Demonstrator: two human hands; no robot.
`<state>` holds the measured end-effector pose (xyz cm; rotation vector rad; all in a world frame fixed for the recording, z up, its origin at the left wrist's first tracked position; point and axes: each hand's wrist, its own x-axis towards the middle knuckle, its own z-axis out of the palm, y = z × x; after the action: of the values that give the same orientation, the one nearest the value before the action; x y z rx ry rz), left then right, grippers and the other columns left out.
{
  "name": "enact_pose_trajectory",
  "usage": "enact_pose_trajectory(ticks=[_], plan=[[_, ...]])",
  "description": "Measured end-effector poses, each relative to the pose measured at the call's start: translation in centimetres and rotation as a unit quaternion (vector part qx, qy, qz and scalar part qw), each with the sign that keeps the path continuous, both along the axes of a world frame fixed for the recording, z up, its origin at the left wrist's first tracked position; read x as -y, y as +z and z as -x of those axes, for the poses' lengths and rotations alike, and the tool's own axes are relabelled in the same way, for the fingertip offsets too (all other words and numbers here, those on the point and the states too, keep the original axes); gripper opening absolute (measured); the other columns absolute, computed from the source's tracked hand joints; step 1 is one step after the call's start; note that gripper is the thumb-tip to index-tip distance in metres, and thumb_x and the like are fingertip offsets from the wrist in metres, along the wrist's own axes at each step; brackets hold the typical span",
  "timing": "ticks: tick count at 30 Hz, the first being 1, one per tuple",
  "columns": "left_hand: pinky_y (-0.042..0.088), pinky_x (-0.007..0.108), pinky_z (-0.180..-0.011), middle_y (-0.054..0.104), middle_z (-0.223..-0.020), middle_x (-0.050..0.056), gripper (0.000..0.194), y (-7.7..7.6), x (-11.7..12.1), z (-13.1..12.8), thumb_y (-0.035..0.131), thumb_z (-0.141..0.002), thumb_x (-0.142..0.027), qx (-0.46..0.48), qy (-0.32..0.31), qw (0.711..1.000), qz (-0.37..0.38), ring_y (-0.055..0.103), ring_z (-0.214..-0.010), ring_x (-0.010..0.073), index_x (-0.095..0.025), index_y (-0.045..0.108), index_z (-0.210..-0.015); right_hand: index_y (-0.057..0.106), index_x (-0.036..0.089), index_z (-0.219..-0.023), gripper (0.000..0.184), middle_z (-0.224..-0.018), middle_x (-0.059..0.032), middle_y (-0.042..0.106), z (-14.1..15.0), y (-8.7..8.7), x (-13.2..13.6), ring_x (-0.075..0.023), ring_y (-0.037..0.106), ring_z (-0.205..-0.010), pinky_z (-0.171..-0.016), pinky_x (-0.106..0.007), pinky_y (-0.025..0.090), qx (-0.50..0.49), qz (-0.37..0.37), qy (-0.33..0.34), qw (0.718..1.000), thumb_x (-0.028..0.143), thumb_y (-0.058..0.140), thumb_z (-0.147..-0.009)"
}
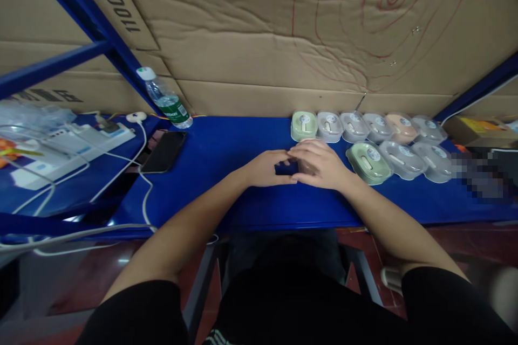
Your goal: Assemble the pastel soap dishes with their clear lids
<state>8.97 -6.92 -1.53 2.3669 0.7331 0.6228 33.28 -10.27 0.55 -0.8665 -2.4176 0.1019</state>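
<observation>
My left hand (pixel 267 168) and my right hand (pixel 321 164) meet at the middle of the blue table (pixel 226 145), fingers curled. Between them sits a small case (pixel 304 166), mostly hidden by my right fingers. My right hand wraps over it; my left fingertips touch its left side. Just behind and to the right lie two rows of small earbud cases: a green one (pixel 303 125) at the back left, a second green one (pixel 368 161) in front, a peach one (pixel 401 126), and several clear or grey ones (pixel 404 159).
A water bottle (pixel 165 99) lies tilted at the back left. A black phone (pixel 164 151) rests flat, a white cable (pixel 142 172) beside it. A white power strip (pixel 60 143) with cables and plastic bags lies at far left. Cardboard (pixel 283 38) forms the back wall, with blue shelf beams.
</observation>
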Motion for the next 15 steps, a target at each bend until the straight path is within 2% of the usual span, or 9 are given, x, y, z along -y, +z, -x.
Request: enact_pose_trajectory(ticks=[3, 9, 15], plan=[[0.057, 0.04, -0.097, 0.078, -0.11, 0.007, 0.044, -0.4, -0.3, 0.1, 0.074, -0.089, -0.059, -0.018, 0.008, 1.0, -0.02, 0.073, -0.105, 0.0245, -0.024, 0.075, -0.117, 0.073, 0.028, -0.137, 0.05, -0.133, -0.008, 0.077, 0.4, 0.3, 0.7, -0.0306, 0.072, -0.122, -0.108, -0.049, 0.054, 0.05, 0.021, -0.022, 0.998, 0.061, 0.058, -0.103], [0.054, 0.041, -0.103, 0.078, -0.118, 0.008, 0.051, -0.9, -2.0, 1.9, 0.07, -0.096, -0.053, -0.107, 0.098, 0.987, -0.065, 0.071, -0.112, 0.0253, -0.024, 0.07, -0.138, 0.07, 0.02, -0.141, 0.05, -0.131, -0.014, 0.078, -1.3, -0.6, -1.0, -0.0362, 0.075, -0.116, -0.099, -0.051, 0.057, 0.124, 0.05, -0.115, 0.984, 0.051, 0.059, -0.104], [0.052, 0.042, -0.104, 0.077, -0.121, 0.008, 0.048, -1.4, -2.8, 2.5, 0.068, -0.098, -0.052, -0.135, 0.116, 0.981, -0.078, 0.068, -0.117, 0.0263, -0.025, 0.071, -0.137, 0.078, 0.023, -0.12, 0.042, -0.116, -0.0096, 0.082, -2.9, -0.1, -1.7, -0.0325, 0.076, -0.103, -0.088, -0.046, 0.056, 0.176, 0.047, -0.171, 0.968, 0.056, 0.058, -0.104]])
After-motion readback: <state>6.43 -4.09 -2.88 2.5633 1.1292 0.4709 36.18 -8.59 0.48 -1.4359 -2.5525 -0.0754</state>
